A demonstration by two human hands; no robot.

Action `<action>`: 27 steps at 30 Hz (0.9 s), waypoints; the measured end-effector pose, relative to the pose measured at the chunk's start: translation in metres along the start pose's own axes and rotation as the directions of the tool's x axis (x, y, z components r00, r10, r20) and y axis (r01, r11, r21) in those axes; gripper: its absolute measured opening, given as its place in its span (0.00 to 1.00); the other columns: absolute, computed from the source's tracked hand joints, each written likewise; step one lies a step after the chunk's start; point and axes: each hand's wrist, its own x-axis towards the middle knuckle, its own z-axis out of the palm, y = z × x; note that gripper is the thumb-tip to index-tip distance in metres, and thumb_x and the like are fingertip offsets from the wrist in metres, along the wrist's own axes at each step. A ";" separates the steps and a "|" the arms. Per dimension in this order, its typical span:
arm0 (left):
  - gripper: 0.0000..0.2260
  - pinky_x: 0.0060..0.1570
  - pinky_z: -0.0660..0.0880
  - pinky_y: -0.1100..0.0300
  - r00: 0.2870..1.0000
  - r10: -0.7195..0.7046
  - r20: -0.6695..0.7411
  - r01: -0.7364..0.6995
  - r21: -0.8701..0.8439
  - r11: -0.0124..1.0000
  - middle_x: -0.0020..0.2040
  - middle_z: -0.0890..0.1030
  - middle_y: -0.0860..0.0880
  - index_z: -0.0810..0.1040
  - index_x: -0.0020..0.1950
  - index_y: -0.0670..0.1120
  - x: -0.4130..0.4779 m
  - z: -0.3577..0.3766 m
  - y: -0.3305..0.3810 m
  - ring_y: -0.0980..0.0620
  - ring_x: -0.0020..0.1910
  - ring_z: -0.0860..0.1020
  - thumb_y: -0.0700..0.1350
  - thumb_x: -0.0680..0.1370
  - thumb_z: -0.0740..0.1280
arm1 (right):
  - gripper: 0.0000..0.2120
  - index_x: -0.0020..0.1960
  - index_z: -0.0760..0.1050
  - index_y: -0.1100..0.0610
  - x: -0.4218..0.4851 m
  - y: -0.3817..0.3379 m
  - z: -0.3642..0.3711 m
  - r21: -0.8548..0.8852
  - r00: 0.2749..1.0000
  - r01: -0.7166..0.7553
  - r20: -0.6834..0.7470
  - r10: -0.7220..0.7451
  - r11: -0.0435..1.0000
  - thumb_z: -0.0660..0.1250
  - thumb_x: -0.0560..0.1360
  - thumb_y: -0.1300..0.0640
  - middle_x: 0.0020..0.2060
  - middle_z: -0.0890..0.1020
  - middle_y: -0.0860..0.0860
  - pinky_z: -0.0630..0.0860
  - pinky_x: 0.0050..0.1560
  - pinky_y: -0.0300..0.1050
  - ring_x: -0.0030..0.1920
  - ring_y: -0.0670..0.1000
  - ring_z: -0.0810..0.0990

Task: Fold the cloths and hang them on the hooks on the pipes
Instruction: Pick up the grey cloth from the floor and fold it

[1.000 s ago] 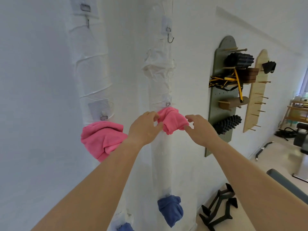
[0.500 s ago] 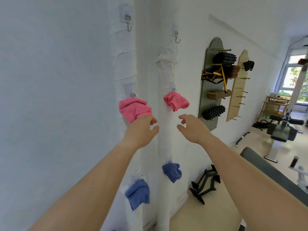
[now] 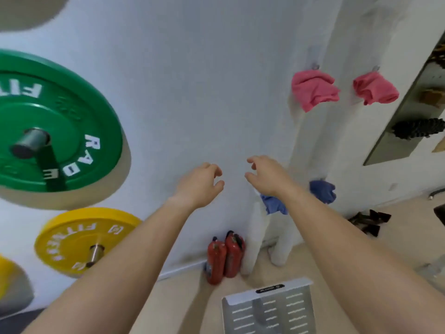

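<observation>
Two folded pink cloths hang from hooks on two white wrapped pipes: one pink cloth [image 3: 313,91] on the left pipe [image 3: 262,227], the other pink cloth [image 3: 374,90] on the right pipe [image 3: 283,247]. Lower down hang two blue cloths, one [image 3: 273,203] partly behind my right forearm, the other blue cloth [image 3: 322,190] to its right. My left hand [image 3: 199,184] and my right hand [image 3: 266,175] are held out in front of the bare white wall, fingers curled and apart, holding nothing, well left of and below the pink cloths.
A green weight plate [image 3: 50,124] and a yellow weight plate [image 3: 81,239] are mounted on the wall at left. Two red fire extinguishers [image 3: 224,256] stand on the floor by the pipes. A grey metal platform [image 3: 269,307] lies below. A pegboard rack [image 3: 407,126] is at right.
Both hands have let go of the right pink cloth and drawn back. The view has swung left and down, so the pipes now sit at the right and weight plates appear.
</observation>
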 end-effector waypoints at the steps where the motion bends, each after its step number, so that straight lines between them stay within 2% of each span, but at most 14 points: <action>1: 0.17 0.58 0.76 0.49 0.999 -0.045 0.010 0.045 0.015 0.999 0.63 0.76 0.51 0.74 0.67 0.50 -0.018 0.004 -0.019 0.49 0.61 0.76 0.54 0.80 0.62 | 0.26 0.74 0.65 0.53 -0.002 -0.016 0.019 -0.001 0.998 0.039 0.044 -0.039 0.999 0.61 0.79 0.47 0.68 0.73 0.54 0.72 0.65 0.55 0.66 0.57 0.73; 6: 0.18 0.58 0.75 0.50 0.960 -0.275 0.048 0.272 0.067 0.960 0.62 0.77 0.48 0.75 0.66 0.48 -0.120 0.035 -0.100 0.46 0.61 0.76 0.54 0.79 0.63 | 0.26 0.75 0.63 0.52 -0.034 -0.096 0.123 0.018 0.938 0.233 0.258 -0.230 0.972 0.60 0.79 0.46 0.69 0.72 0.53 0.72 0.64 0.56 0.67 0.57 0.72; 9: 0.17 0.56 0.75 0.50 0.896 -0.436 0.084 0.430 0.076 0.900 0.63 0.76 0.46 0.74 0.66 0.48 -0.194 0.063 -0.134 0.44 0.60 0.76 0.53 0.79 0.64 | 0.25 0.74 0.65 0.53 -0.068 -0.136 0.188 0.061 0.867 0.339 0.367 -0.337 0.939 0.60 0.78 0.47 0.68 0.73 0.54 0.73 0.63 0.58 0.66 0.58 0.73; 13: 0.17 0.57 0.75 0.48 0.760 -0.637 0.129 0.638 0.038 0.769 0.63 0.76 0.47 0.74 0.66 0.48 -0.306 0.100 -0.165 0.44 0.60 0.76 0.53 0.79 0.63 | 0.26 0.74 0.66 0.54 -0.133 -0.176 0.265 0.106 0.736 0.448 0.520 -0.434 0.888 0.60 0.78 0.47 0.66 0.75 0.56 0.73 0.63 0.56 0.65 0.60 0.74; 20: 0.17 0.58 0.75 0.49 0.482 -0.855 0.191 0.873 -0.030 0.486 0.62 0.76 0.49 0.73 0.66 0.49 -0.488 0.146 -0.184 0.47 0.61 0.75 0.53 0.79 0.63 | 0.26 0.75 0.63 0.53 -0.266 -0.226 0.362 0.136 0.515 0.530 0.733 -0.445 0.837 0.59 0.79 0.47 0.69 0.71 0.54 0.71 0.66 0.55 0.67 0.58 0.71; 23: 0.16 0.59 0.74 0.51 0.362 -0.910 0.201 0.932 -0.073 0.355 0.62 0.75 0.49 0.73 0.66 0.48 -0.556 0.162 -0.191 0.47 0.61 0.75 0.52 0.80 0.63 | 0.24 0.74 0.64 0.54 -0.311 -0.254 0.388 0.145 0.428 0.603 0.771 -0.472 0.785 0.59 0.80 0.48 0.68 0.71 0.54 0.71 0.64 0.54 0.66 0.58 0.70; 27: 0.18 0.57 0.76 0.50 0.245 -0.943 0.225 0.965 -0.148 0.216 0.63 0.76 0.48 0.73 0.68 0.48 -0.639 0.177 -0.194 0.47 0.58 0.77 0.51 0.80 0.63 | 0.24 0.74 0.65 0.53 -0.369 -0.297 0.419 0.179 0.331 0.669 0.797 -0.505 0.721 0.60 0.79 0.49 0.66 0.73 0.52 0.73 0.62 0.54 0.66 0.57 0.72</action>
